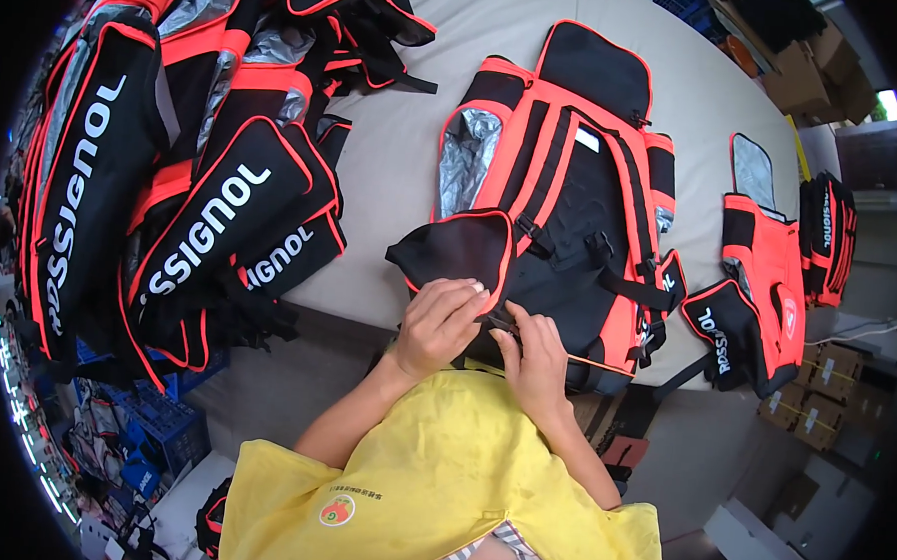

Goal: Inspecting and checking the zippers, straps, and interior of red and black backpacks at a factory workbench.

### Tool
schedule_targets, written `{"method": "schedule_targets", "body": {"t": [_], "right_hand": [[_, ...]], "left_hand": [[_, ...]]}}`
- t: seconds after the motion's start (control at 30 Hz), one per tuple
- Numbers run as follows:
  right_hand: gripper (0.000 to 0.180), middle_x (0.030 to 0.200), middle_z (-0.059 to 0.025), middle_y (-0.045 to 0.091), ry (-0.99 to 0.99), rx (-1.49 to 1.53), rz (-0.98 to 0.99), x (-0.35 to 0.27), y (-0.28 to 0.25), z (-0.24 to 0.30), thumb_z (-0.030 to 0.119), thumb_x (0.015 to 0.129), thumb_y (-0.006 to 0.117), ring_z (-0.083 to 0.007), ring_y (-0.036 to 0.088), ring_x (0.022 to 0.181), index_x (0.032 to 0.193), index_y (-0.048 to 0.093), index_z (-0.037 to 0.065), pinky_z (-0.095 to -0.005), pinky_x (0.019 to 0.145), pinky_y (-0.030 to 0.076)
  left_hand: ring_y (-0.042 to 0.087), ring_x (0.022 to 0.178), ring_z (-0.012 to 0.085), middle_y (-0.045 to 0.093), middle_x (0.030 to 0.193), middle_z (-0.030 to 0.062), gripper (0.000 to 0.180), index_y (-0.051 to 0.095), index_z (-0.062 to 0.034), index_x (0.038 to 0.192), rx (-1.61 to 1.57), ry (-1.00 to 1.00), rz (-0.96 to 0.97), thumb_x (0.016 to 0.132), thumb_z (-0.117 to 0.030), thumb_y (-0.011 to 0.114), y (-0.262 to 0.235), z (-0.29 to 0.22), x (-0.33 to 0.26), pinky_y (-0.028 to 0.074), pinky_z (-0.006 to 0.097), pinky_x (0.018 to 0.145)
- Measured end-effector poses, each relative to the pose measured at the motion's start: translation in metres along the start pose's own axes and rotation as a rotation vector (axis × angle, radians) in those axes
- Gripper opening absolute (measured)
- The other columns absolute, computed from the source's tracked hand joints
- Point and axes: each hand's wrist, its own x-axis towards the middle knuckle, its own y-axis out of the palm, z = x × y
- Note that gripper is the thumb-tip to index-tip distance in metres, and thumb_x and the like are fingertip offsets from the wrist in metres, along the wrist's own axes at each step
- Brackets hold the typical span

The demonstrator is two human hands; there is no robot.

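Note:
A black and orange backpack (572, 195) lies flat on the grey table (413, 168) in front of me, its side pocket showing a silver lining. My left hand (439, 325) grips the lower edge of a black flap with orange piping at the bag's near left corner. Right beside it, my right hand (535, 359) pinches the bag's near edge, fingers closed on a small black part that I cannot make out. Both hands touch the backpack at the table's front edge.
A heap of several like black and orange bags (183, 168) fills the table's left side. Another such bag (764, 284) lies at the right end. Cardboard boxes (824, 392) stand on the floor to the right, blue crates (157, 422) at lower left.

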Motion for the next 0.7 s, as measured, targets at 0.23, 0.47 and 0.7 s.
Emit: {"method": "schedule_targets", "body": {"t": [0.23,0.47,0.7], "right_hand": [[0.037,0.089,-0.0142,0.062,-0.008,0.044,0.004,0.0013,0.003,-0.0016,0.015,0.097,0.076,-0.0323,0.06,0.083,0.128,0.066,-0.002,-0.0416,0.075,0.05],[0.039,0.09,-0.0151,0.062,-0.002,0.119,0.018,0.0059,0.0039,-0.0035,0.015,0.097,0.076,-0.0328,0.061,0.084,0.13,0.065,-0.003,-0.0418,0.075,0.051],[0.04,0.088,-0.0145,0.062,0.02,0.078,0.045,0.0025,-0.0014,0.0,0.016,0.097,0.077,-0.0321,0.061,0.083,0.131,0.065,-0.002,-0.0407,0.074,0.051]], "left_hand": [[0.073,0.104,0.0342,0.072,0.113,0.0141,0.04,0.072,0.0043,0.114,0.003,-0.017,-0.017,0.074,0.005,0.077,-0.0003,-0.0009,-0.0008,0.06,0.044,0.088],[0.073,0.105,0.0343,0.072,0.114,0.0142,0.04,0.072,0.0044,0.114,0.0,-0.012,-0.005,0.075,0.004,0.077,0.0004,-0.0004,-0.0002,0.06,0.044,0.088],[0.072,0.105,0.0355,0.072,0.115,0.0146,0.039,0.071,0.0044,0.115,-0.005,-0.036,-0.013,0.076,0.003,0.077,-0.0005,-0.0008,0.0013,0.06,0.045,0.089]]}}
